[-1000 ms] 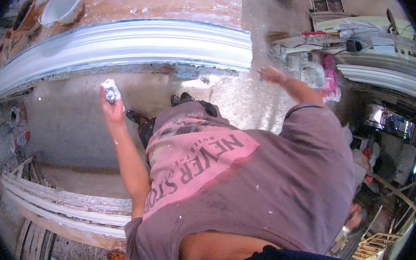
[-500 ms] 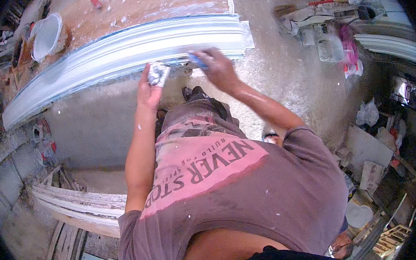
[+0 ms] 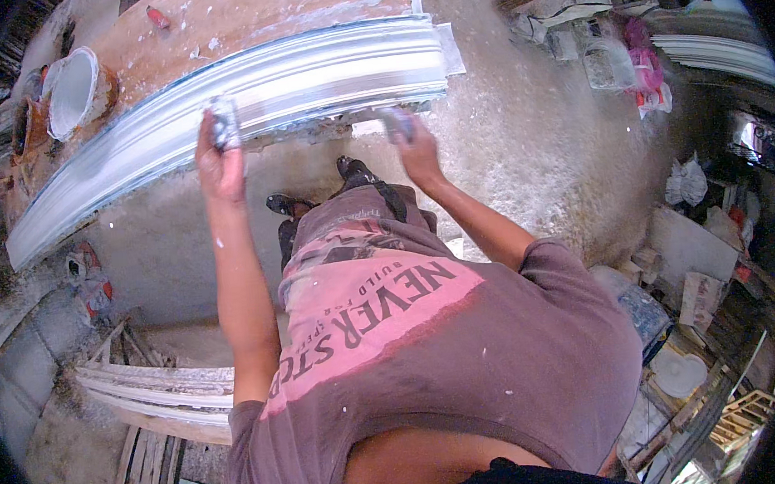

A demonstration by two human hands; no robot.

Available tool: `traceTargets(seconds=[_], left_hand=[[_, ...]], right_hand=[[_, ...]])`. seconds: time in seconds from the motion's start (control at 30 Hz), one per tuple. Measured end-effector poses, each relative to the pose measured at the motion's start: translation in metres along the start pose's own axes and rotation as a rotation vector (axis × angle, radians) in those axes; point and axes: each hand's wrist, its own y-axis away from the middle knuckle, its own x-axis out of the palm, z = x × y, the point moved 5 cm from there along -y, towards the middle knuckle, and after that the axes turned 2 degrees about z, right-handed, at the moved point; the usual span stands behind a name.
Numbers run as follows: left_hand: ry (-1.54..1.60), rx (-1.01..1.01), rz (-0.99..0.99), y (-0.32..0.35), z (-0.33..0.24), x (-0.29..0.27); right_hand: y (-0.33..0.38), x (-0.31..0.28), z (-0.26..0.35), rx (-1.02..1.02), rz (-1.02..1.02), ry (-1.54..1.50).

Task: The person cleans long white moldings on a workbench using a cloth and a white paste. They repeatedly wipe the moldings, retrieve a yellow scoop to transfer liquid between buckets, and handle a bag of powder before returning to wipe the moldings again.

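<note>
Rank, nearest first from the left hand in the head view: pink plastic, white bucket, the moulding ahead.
1. Moulding: just ahead of the left hand.
2. White bucket: ahead, leftward.
3. Pink plastic: off to the right.

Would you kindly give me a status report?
Left grip holding white-smeared piece. Right grip holding blurred bluish-grey piece. White moulding along near edge of table. Bucket behind moulding, at left.

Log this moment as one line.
left hand: holds white-smeared piece | right hand: holds small object, blurred | moulding: along near edge of table | bucket: beyond moulding, left side
</note>
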Motion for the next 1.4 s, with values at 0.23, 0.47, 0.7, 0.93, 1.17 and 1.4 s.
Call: traceTargets(seconds=[0.23,0.47,0.7,0.93,1.17,1.4], left_hand=[[0.105,0.114,-0.116,0.035,-0.139,-0.128],[-0.214,0.356,-0.173,0.082,-0.265,-0.246],[0.236,0.504,-0.28,0.109,-0.4,-0.29],[-0.066,0.717,-0.41,0.177,-0.534,-0.352],[0.178,0.663,-0.472,0.169,-0.659,-0.418],[-0.165,0.751,-0.471,0.127,-0.827,-0.507]], right_hand=[[0.013,-0.05,-0.09,0.418,-0.693,0.151],[-0.018,0.027,-0.083,0.339,-0.85,0.153],[0.009,0.167,0.021,0.314,-0.862,0.146],[0.038,0.295,0.133,0.437,-0.834,0.042],[0.044,0.402,0.156,0.38,-0.82,0.149],[0.05,0.509,0.202,0.361,-0.896,0.366]])
